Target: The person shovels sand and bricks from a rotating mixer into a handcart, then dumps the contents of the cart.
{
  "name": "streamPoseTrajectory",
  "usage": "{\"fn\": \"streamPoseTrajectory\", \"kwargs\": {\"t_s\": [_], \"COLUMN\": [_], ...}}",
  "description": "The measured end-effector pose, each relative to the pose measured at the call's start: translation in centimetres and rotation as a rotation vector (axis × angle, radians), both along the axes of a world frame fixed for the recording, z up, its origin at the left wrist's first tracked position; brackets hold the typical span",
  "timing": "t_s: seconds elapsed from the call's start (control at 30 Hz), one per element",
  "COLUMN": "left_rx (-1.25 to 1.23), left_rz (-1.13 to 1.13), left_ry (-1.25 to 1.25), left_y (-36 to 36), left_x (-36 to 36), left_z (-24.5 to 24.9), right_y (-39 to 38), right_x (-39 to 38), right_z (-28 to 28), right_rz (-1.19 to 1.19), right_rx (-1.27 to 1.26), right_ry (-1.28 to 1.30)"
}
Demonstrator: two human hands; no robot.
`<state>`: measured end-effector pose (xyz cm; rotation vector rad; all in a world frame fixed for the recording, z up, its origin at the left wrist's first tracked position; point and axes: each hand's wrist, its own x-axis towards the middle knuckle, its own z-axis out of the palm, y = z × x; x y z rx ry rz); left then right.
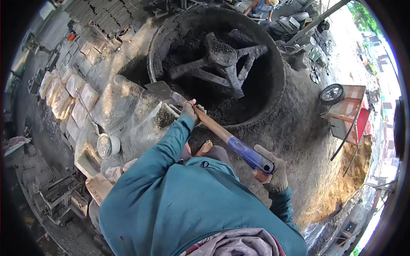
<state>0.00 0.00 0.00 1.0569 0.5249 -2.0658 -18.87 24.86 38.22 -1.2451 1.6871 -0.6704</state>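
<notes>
A shovel (213, 127) with a wooden shaft, grey blade and blue handle end slants across my front. My left hand (192, 113), in a glove with bare fingertips, is wrapped round the shaft just below the blade. At the other end, my gloved right hand (273, 170) grips the blue handle. The shovel's blade (160, 91) overlaps the near left rim of a big round mixer drum (279, 87). Inside the drum, a mixing arm frame (222, 55) coated in dark material stands over a dark mix.
Stacked filled bags (72, 96) lie to the left, with a white bucket (107, 145) close by. A person (261, 7) is beyond the drum. On the right stands a wheeled cart (348, 106) beside a sand pile (341, 192). A cardboard box (99, 187) sits at lower left.
</notes>
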Motion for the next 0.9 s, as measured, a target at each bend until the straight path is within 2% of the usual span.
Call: {"fn": "streamPoseTrajectory", "kwargs": {"t_s": [0.03, 0.07, 0.1, 0.2, 0.23, 0.5, 0.63, 0.9], "left_rx": [-0.101, -0.047, -0.107, -0.044, -0.016, -0.059, -0.009, -0.001], "left_rz": [-0.036, -0.014, -0.043, -0.055, -0.054, -0.099, -0.134, -0.211], "left_ry": [0.022, 0.017, -0.343, -0.2, -0.178, -0.089, -0.043, -0.025], "left_y": [0.3, 1.0, -3.5, 2.5, 3.3, 3.0, 2.3, 0.5], "left_x": [-1.3, -1.9, 12.7, 0.5, -0.4, 0.9, 2.2, 5.7], "left_z": [1.3, 2.8, 6.2, 3.6, 4.0, 5.5, 5.6, 5.4], "right_y": [0.4, 0.6, -0.5, 3.6, 4.3, 6.4, 6.0, 4.6], "right_x": [-0.4, -0.8, 4.6, -2.3, -2.6, 1.8, 5.2, 11.8], "right_z": [0.0, -0.1, -7.8, -3.5, -3.3, -5.8, -5.1, -3.3], "right_rz": [-0.033, -0.062, -0.086, -0.178, -0.195, -0.323, -0.312, -0.454], "right_rx": [-0.009, -0.021, -0.114, 0.026, 0.038, -0.028, -0.034, 0.037], "right_ry": [-0.016, -0.034, -0.359, -0.239, -0.211, -0.206, 0.02, -0.07]}}
